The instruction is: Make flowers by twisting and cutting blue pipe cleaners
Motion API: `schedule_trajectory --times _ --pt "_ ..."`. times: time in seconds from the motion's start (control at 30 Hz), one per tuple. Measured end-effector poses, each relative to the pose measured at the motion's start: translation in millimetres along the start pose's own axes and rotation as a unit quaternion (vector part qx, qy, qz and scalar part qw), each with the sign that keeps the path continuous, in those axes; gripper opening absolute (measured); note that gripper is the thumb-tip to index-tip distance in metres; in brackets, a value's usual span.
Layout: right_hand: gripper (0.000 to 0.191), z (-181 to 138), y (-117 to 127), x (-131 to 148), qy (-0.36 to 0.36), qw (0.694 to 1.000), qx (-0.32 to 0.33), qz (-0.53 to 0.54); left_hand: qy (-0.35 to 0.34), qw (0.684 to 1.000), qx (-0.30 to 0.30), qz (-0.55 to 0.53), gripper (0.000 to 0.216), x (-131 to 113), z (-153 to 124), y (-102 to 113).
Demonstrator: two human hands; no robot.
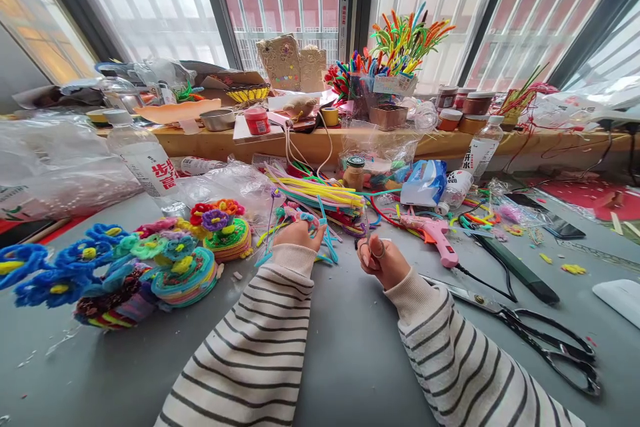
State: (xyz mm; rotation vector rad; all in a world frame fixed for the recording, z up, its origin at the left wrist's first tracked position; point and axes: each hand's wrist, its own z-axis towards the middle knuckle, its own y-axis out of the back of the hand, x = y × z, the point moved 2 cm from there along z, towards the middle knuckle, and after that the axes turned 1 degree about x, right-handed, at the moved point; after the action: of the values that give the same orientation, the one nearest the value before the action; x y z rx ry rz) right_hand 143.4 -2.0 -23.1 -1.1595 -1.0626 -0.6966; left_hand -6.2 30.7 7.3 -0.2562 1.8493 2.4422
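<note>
My left hand (299,235) is closed around a small bundle of blue pipe cleaners (325,240) that stick out past the fingers, just above the grey table (345,347). My right hand (381,259) is curled in a pinch around a thin stem-like piece that I cannot make out. Both hands hover in front of a loose heap of coloured pipe cleaners (320,197). Both arms wear striped sleeves.
Finished pipe-cleaner flowers (125,267) lie at the left. A pink glue gun (436,237) and black scissors (540,333) lie at the right, with a black cable between them. Water bottles, jars, plastic bags and more pipe cleaners crowd the wooden sill behind.
</note>
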Motion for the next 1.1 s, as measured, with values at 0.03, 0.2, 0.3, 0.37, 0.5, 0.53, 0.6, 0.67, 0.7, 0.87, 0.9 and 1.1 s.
schedule_trajectory --times 0.03,0.2,0.3,0.37,0.5,0.53,0.6,0.67,0.7,0.87,0.9,1.1 --pt "0.048 0 2 -1 0.0 0.999 -0.007 -0.032 0.004 1.0 0.023 0.01 0.047 -1 1 -2" --pt "0.041 0 10 -5 -0.002 0.988 -0.074 -0.139 0.026 0.994 0.098 0.043 0.056 -2 2 -8" --pt "0.041 0 11 -5 -0.007 0.984 -0.091 -0.15 0.035 0.991 0.122 0.036 0.055 -2 3 -9" --pt "0.041 0 11 -6 -0.004 0.983 -0.081 -0.162 0.035 0.991 0.129 0.022 0.05 -2 3 -10" --pt "0.043 1 11 -6 -0.004 0.982 -0.066 -0.179 0.017 0.994 0.109 0.001 0.041 -3 1 -10" --pt "0.044 2 11 -6 -0.006 0.981 -0.07 -0.182 0.015 0.995 0.097 -0.004 0.04 -3 1 -9" --pt "0.044 1 12 -6 -0.007 0.978 -0.082 -0.194 0.013 0.998 0.061 -0.018 0.039 -2 -1 -5" --pt "0.042 1 12 -5 -0.003 0.972 -0.098 -0.212 -0.006 0.999 0.0 -0.053 0.036 -3 -3 0" --pt "0.042 0 13 -4 -0.001 0.97 -0.108 -0.22 -0.029 0.995 -0.036 -0.085 0.035 -4 -5 3" --pt "0.037 -1 12 -3 -0.012 0.972 -0.116 -0.202 -0.207 0.906 -0.119 -0.348 0.027 -14 -14 14" --pt "0.036 -1 11 -3 -0.012 0.977 -0.109 -0.185 -0.228 0.886 -0.124 -0.384 0.024 -16 -15 15" --pt "0.031 -3 2 1 0.001 0.99 -0.069 -0.126 -0.241 0.866 -0.084 -0.43 0.021 -19 -16 12"
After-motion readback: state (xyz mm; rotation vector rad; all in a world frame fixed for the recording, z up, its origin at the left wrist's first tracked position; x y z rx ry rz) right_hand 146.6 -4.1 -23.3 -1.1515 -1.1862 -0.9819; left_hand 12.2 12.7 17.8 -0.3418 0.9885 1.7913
